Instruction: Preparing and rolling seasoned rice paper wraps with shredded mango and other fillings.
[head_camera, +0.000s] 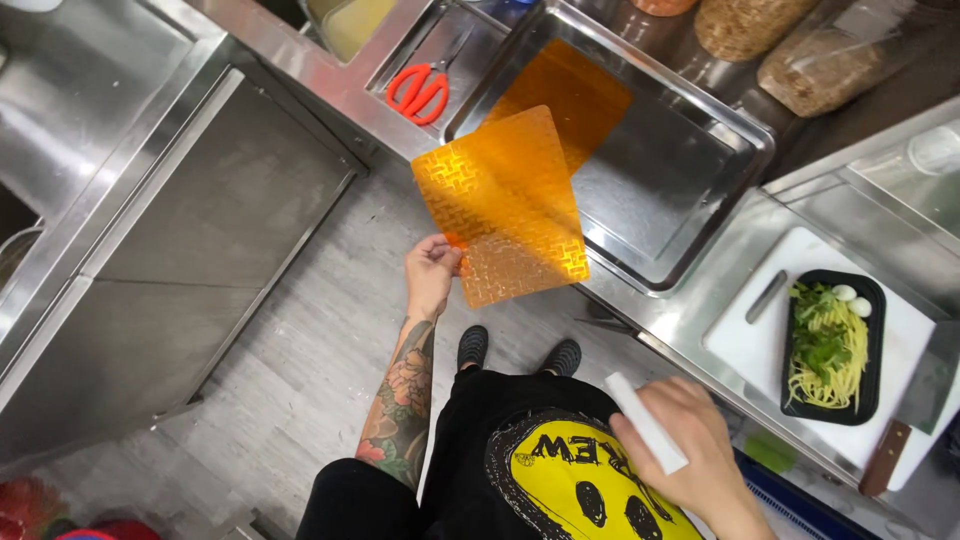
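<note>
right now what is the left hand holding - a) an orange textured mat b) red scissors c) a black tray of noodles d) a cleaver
a: the left hand grips the corner of the translucent orange textured mat over the steel tray, while the red scissors lie apart on the counter.

Tattooed left forearm (405, 405), black shirt (520, 450) with yellow face print, black shoes (473, 346).

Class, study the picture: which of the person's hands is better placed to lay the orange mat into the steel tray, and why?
Left, probably. The left hand already grips the orange mat beside the tray; the right hand holds a white object, farther back.
</note>
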